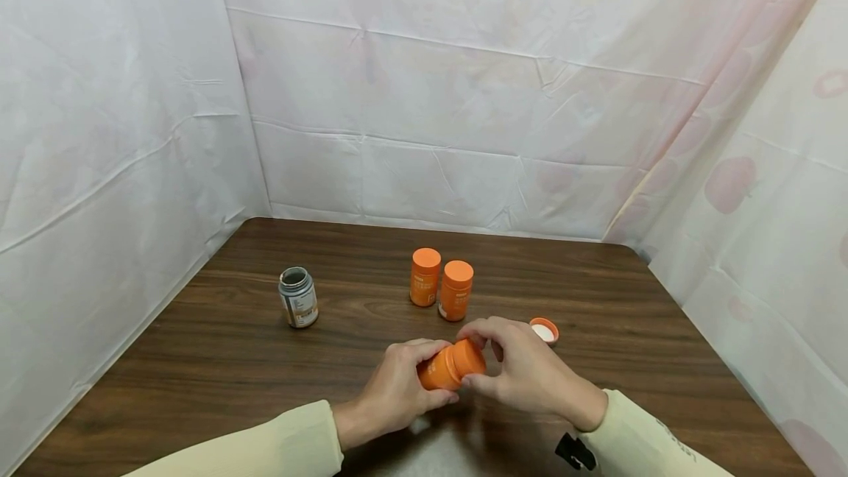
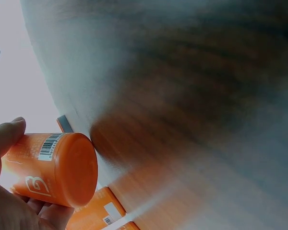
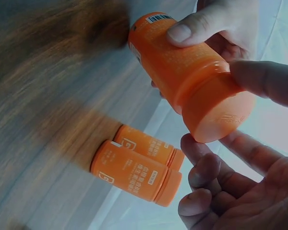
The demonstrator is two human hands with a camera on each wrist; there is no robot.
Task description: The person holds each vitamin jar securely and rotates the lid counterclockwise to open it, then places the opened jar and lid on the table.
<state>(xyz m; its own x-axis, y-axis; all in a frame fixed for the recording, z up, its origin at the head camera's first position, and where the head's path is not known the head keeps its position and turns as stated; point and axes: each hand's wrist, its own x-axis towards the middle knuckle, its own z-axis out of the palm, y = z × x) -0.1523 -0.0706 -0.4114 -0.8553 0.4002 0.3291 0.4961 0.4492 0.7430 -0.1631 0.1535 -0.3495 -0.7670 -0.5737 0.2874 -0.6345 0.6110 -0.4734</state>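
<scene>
My left hand (image 1: 400,381) holds an orange pill bottle (image 1: 439,371), tilted with its cap toward the right. In the right wrist view, the left thumb (image 3: 180,32) lies along the bottle's side. The bottle's base and barcode show in the left wrist view, above the table. My right hand (image 1: 520,366) has its thumb and fingers around the bottle's orange screw cap (image 3: 218,110), which sits on the neck. Just behind the hands, two more capped orange bottles (image 1: 425,278) (image 1: 456,291) stand upright side by side.
A grey bottle (image 1: 299,299) with an uncovered mouth and a pale label stands at the left of the dark wood table (image 1: 218,359). An orange cap (image 1: 545,330) with a white inside lies upturned beyond the right hand. White sheeting (image 1: 424,79) encloses the table's back and sides.
</scene>
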